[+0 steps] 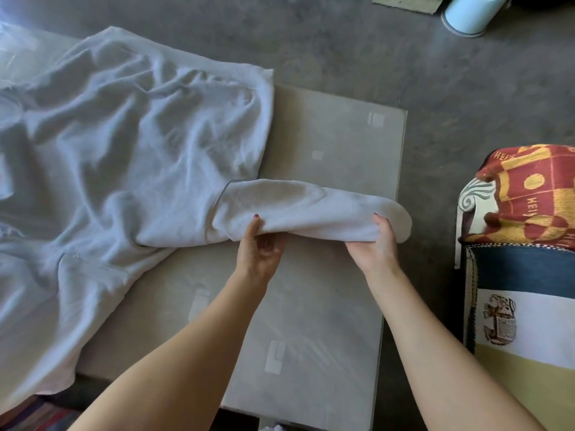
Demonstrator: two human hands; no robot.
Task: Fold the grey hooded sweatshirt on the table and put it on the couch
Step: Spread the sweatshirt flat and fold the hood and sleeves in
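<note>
The grey hooded sweatshirt (124, 144) lies spread and wrinkled over the left part of the glass table (336, 144), its near edge hanging off the table's front left. One sleeve (298, 209) stretches to the right, lifted a little above the glass. My left hand (259, 241) grips that sleeve near the shoulder seam, thumb on top and fingers underneath. My right hand (378, 241) holds the sleeve near its cuff end, just inside the table's right edge. The hood is not visible.
The couch (522, 306) stands at the right, with a red and yellow patterned blanket (535, 194) over its arm. A pale blue cylindrical object (473, 14) and a flat board (407, 1) lie on the grey floor beyond the table.
</note>
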